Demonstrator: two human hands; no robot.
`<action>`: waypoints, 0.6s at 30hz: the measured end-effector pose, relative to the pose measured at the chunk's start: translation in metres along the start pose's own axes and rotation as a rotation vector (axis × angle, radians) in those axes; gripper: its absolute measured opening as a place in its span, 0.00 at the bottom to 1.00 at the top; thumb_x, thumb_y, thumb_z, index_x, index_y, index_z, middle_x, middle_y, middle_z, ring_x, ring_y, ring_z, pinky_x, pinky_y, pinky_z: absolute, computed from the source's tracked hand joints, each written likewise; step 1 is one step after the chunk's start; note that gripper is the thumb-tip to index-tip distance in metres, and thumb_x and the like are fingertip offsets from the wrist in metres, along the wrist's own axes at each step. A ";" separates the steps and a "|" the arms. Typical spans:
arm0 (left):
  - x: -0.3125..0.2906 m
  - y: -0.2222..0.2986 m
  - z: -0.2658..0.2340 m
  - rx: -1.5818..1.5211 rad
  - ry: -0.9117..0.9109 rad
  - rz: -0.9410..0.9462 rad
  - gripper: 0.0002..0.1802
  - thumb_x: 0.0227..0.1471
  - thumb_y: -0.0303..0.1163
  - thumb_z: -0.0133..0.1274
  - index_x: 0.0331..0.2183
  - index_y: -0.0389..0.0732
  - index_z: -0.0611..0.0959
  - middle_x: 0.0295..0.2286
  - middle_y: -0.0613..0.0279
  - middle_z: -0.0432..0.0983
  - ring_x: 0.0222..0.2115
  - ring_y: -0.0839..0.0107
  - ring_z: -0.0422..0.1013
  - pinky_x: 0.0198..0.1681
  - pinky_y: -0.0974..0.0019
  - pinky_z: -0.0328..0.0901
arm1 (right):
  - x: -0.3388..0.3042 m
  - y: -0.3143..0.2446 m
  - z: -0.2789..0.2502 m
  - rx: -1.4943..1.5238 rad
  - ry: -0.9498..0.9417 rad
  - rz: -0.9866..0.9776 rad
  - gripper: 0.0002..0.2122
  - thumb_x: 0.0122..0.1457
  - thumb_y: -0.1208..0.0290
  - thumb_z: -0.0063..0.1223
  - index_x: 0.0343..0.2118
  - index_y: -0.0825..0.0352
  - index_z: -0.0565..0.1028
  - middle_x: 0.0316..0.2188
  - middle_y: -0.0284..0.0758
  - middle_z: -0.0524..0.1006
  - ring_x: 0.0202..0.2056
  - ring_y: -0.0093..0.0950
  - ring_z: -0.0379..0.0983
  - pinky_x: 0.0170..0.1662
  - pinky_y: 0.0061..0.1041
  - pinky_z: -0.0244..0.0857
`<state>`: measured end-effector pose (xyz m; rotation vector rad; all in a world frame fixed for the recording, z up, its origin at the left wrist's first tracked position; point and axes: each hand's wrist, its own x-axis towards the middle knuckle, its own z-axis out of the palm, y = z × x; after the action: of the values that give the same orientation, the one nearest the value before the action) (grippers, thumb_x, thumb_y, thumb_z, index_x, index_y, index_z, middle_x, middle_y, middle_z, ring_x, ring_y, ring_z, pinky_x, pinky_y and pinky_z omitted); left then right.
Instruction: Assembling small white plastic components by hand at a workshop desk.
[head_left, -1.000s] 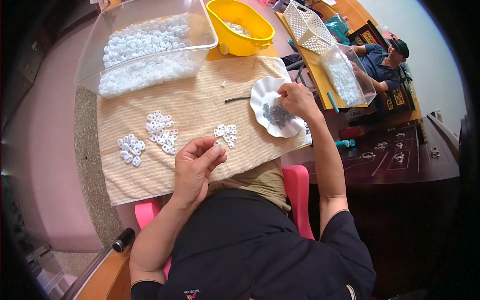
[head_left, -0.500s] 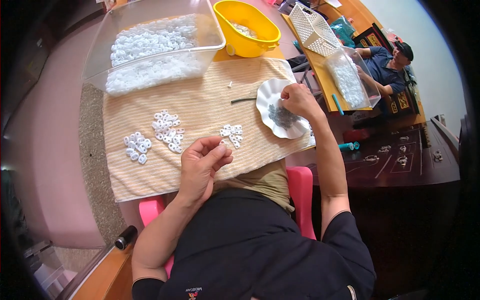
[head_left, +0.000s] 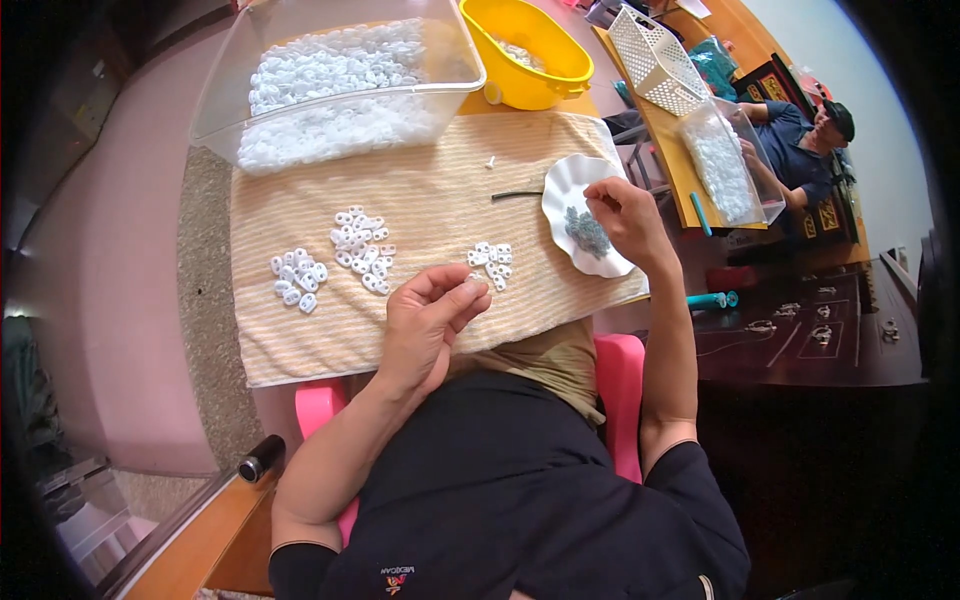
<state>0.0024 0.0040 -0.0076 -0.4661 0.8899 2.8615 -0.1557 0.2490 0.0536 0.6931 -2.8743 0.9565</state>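
My left hand (head_left: 432, 318) is closed in a pinch over the near part of the striped cloth, a small white plastic piece (head_left: 474, 278) showing at its fingertips. Over the white wavy-edged dish (head_left: 566, 176), my right hand (head_left: 632, 222) pinches its fingers together; what they hold, if anything, is too small to make out. Tiny grey parts (head_left: 586, 230) lie heaped in that dish. Beside my left hand are flat white two-holed pieces (head_left: 490, 258) in a small group. Two more groups of such pieces, a middle one (head_left: 358, 240) and a left one (head_left: 298, 272), lie farther left.
A clear bin (head_left: 215, 125) full of white pieces stands at the far left, next to a yellow tub (head_left: 490, 60). A dark thin rod (head_left: 516, 195) touches the dish. At right, another person (head_left: 800, 150) works at a side table with a clear bin (head_left: 772, 195).
The whole view has shifted, so everything sits farther right in the picture. My right fingers have moved slightly nearer over the dish; the left hand keeps its pinch.
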 end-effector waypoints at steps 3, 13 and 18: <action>0.001 -0.001 0.000 0.008 -0.014 -0.005 0.08 0.51 0.20 0.55 0.37 0.34 0.78 0.33 0.56 0.78 0.33 0.70 0.76 0.40 0.70 0.74 | -0.008 -0.004 0.006 0.121 -0.002 -0.012 0.05 0.54 0.77 0.54 0.32 0.72 0.75 0.25 0.38 0.76 0.27 0.25 0.73 0.32 0.23 0.66; -0.002 -0.001 0.003 0.029 -0.052 -0.068 0.06 0.51 0.21 0.55 0.35 0.37 0.79 0.32 0.56 0.78 0.33 0.71 0.76 0.39 0.69 0.74 | -0.029 -0.041 0.042 0.641 -0.155 0.052 0.04 0.59 0.76 0.53 0.33 0.71 0.74 0.25 0.26 0.72 0.28 0.14 0.68 0.32 0.14 0.64; -0.002 0.001 0.004 0.074 -0.058 -0.048 0.06 0.52 0.22 0.56 0.35 0.34 0.78 0.31 0.57 0.78 0.32 0.72 0.75 0.39 0.68 0.74 | -0.033 -0.043 0.053 0.704 -0.218 0.043 0.04 0.59 0.78 0.52 0.34 0.73 0.73 0.30 0.30 0.71 0.30 0.17 0.70 0.36 0.17 0.68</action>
<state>0.0028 0.0055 -0.0036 -0.3888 0.9579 2.7727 -0.1022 0.2009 0.0296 0.8003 -2.6892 2.0503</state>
